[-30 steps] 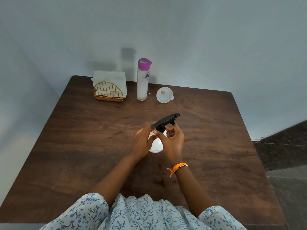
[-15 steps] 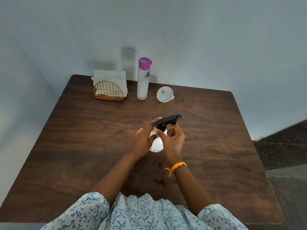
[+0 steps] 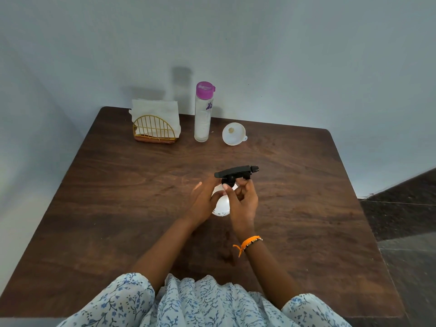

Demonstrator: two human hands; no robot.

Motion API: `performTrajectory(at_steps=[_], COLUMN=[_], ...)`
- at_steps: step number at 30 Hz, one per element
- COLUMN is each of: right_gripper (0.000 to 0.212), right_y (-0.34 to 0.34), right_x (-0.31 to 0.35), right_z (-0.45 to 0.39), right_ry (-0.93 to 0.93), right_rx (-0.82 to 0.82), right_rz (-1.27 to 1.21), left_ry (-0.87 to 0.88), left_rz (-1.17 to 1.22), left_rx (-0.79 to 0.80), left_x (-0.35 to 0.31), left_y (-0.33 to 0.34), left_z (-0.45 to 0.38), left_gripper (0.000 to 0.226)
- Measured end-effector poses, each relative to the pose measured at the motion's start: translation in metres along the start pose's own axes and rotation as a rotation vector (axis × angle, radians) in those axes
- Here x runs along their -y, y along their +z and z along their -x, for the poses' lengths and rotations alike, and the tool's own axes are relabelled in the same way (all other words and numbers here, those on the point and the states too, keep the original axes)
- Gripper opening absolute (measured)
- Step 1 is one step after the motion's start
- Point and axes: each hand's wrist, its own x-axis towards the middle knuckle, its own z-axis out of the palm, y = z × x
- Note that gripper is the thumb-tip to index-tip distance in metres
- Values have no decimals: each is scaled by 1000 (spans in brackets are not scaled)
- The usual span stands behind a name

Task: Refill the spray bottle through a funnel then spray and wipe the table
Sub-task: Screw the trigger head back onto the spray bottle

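A white spray bottle [image 3: 221,204] stands at the middle of the brown wooden table [image 3: 118,197]. My left hand [image 3: 204,201] wraps round its body from the left. My right hand [image 3: 243,201] pinches the collar under its black trigger head [image 3: 236,172], whose nozzle points right. A white funnel [image 3: 233,137] lies mouth-up at the back of the table. Left of the funnel stands a tall clear bottle with a pink cap [image 3: 203,114].
A gold wire holder with white paper napkins [image 3: 154,125] sits at the back left. The table is pushed against a pale wall, with another wall along its left side. Dark floor [image 3: 405,220] lies beyond the right edge.
The black trigger head has turned a little, its nozzle swinging further to the right. Both hands stay on the spray bottle.
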Motion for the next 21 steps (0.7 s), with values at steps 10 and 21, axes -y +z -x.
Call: performTrajectory(at_steps=[10,21], right_gripper=[31,22], right_y=[-5,-36], right_x=[-6,1], right_z=[-2,-37], right_ry=[-55,-226], right_rx=[143,459], right_rz=[94,385], left_ry=[-14,-74], left_rz=[-56,14], left_rx=[95,555], left_x=[-1,4], left_y=[-4,-21], left_z=[-8,-39], left_gripper=[37,59])
